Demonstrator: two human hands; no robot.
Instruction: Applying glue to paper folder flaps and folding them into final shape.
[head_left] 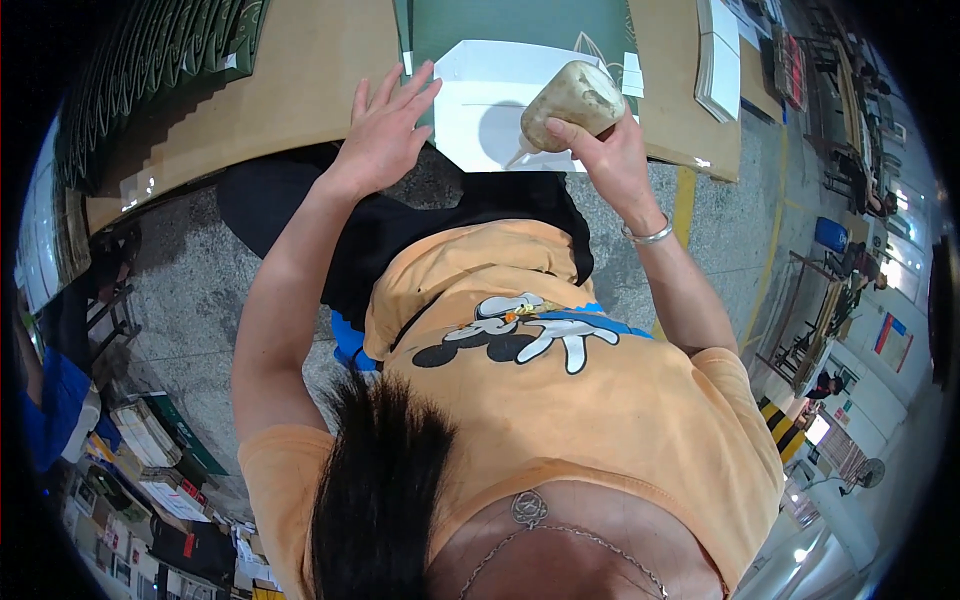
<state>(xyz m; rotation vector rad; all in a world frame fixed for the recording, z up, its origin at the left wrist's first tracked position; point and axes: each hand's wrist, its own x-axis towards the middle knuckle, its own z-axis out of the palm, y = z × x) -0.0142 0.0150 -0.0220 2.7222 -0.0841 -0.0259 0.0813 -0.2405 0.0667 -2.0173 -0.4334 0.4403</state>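
My right hand [617, 168] is wrapped round a pale, stained squeeze bottle [566, 108]. The bottle is tilted, its thin nozzle pointing down at the near part of a white sheet [478, 95] with cut corners. Whether the nozzle tip touches the sheet I cannot tell. This sheet lies on a dark green paper piece [500, 22], which looks like a bag. A pale cord handle [588, 44] shows just beyond the bottle. With fingers spread, my left hand [384, 138] is at the sheet's left edge and holds nothing.
Brown cardboard [310, 75] covers the table, its near edge close to my lap. Several folded green bags [150, 85] stand in a row at the far left. A stack of white cards [718, 62] lies at the right. Another person's blue clothing [62, 405] shows at the left rim.
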